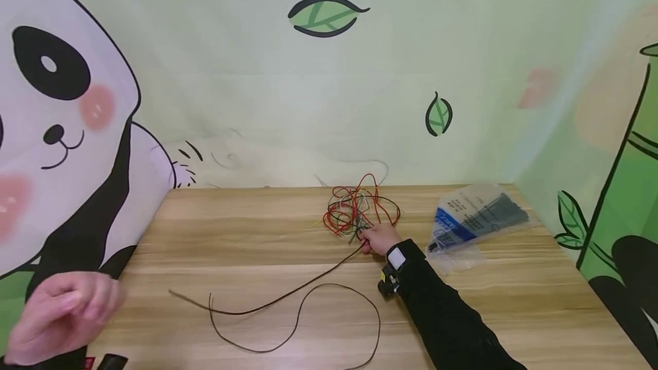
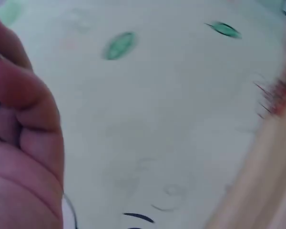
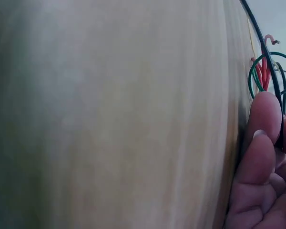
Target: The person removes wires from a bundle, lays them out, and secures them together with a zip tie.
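Note:
My right hand point(image 1: 379, 238) pinches a dark wire point(image 3: 280, 102) between thumb and fingers, low over the table at the front of a tangled bundle of wires point(image 1: 354, 207). The bundle is mostly red, with green, dark and pale strands. From the right hand, a long dark wire point(image 1: 288, 300) runs left across the table. A thinner dark wire point(image 1: 299, 316) lies in a wide S-curve in front of it. My left hand point(image 1: 64, 316) is raised at the lower left, apart from the wires. Its fingers are curled toward the palm point(image 2: 19, 186), with nothing seen in them.
A clear plastic bag point(image 1: 475, 221) with a blue label and dark contents lies to the right of the bundle. Behind the wooden table point(image 1: 247, 227) hangs a printed backdrop point(image 1: 247, 73). A black object point(image 1: 112, 362) shows at the lower left edge.

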A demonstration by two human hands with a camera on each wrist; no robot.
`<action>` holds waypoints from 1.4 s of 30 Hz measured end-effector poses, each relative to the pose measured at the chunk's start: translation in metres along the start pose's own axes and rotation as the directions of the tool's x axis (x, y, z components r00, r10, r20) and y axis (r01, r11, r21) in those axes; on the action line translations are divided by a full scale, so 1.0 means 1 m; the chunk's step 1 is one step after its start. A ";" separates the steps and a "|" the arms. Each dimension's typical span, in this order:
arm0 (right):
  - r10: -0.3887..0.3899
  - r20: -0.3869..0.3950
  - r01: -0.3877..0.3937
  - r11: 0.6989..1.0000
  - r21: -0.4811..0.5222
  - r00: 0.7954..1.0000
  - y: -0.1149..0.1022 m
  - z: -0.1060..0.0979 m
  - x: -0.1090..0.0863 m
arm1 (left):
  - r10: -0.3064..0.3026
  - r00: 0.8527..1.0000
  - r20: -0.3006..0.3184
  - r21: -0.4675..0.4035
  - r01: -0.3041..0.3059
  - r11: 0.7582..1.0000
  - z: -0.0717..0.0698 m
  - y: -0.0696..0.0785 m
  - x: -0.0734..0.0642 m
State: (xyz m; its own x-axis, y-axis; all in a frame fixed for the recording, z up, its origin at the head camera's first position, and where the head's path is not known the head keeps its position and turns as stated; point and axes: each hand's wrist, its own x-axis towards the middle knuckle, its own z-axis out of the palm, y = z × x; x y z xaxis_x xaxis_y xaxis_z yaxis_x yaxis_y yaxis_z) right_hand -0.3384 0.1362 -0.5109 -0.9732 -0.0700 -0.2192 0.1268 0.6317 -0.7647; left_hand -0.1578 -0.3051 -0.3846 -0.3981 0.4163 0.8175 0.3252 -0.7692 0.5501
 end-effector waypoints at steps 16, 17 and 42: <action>0.005 -0.026 -0.004 0.999 0.051 1.000 0.009 0.009 0.005 | -0.559 0.590 -0.582 0.810 0.362 -0.460 0.004 -0.202 0.025; 0.000 -0.020 0.001 0.999 0.054 1.000 0.010 0.009 0.005 | -0.563 0.583 -0.585 0.804 0.331 -0.494 0.000 -0.208 0.023; 0.054 0.022 -0.057 0.979 0.195 0.998 0.008 0.005 0.006 | -0.701 0.585 -0.407 0.860 -0.013 -0.511 0.013 -0.190 0.034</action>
State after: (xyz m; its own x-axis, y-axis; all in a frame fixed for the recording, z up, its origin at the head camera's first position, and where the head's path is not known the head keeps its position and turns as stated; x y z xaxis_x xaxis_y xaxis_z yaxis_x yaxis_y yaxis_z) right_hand -0.3422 0.1368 -0.5210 -0.9604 -0.0524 -0.2735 0.2175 0.4717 -0.8545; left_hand -0.2218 -0.1379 -0.4592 -0.8104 0.5853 0.0234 0.5765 0.8041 -0.1452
